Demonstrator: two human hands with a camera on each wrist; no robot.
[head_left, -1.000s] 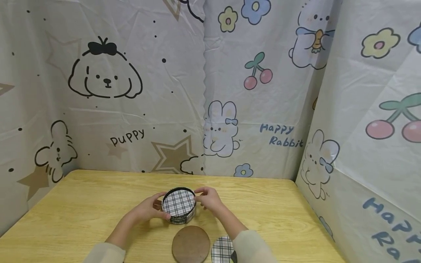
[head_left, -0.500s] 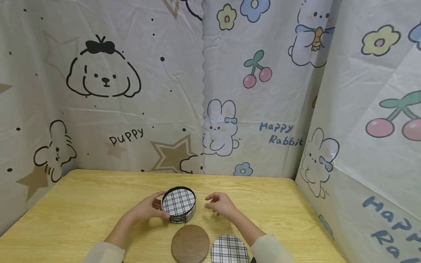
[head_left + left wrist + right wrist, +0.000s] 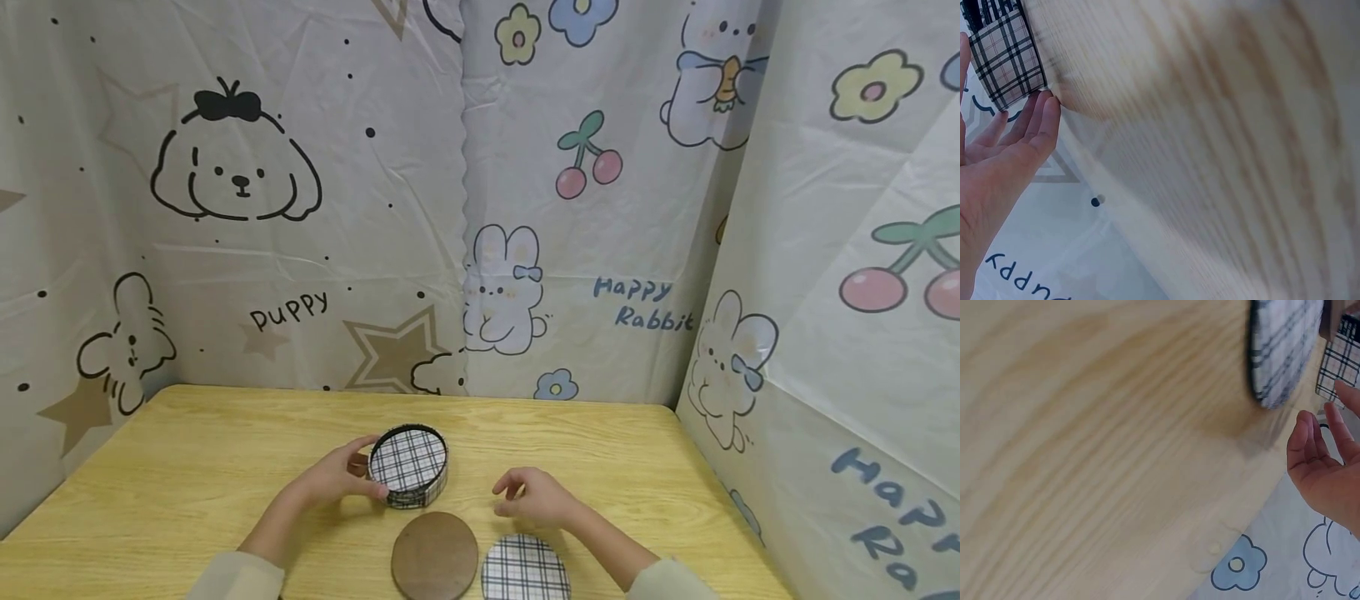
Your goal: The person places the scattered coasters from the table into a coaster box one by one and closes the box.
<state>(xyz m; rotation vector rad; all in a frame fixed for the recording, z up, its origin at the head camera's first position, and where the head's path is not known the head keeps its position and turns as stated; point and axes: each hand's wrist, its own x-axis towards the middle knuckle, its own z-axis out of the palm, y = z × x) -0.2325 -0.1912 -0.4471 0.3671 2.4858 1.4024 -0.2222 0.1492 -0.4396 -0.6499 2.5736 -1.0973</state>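
A round plaid coaster holder with a dark rim stands on the table, a plaid coaster lying inside it. My left hand holds the holder by its left side, thumb at the front and fingers round the back. In the left wrist view, the fingertips meet the lower edge of its plaid wall. My right hand is held away to the right, its fingers loosely bent with nothing in them. Just below that hand lies a second plaid coaster, beside a plain brown disc.
The yellow wood-grain table has rounded back corners. Behind it and along the right hangs a pale cloth printed with a puppy, rabbits, stars and cherries.
My right hand has let go of the holder's right side and moved right and toward me, uncovering the second plaid coaster. The left hand and the holder have stayed in place.
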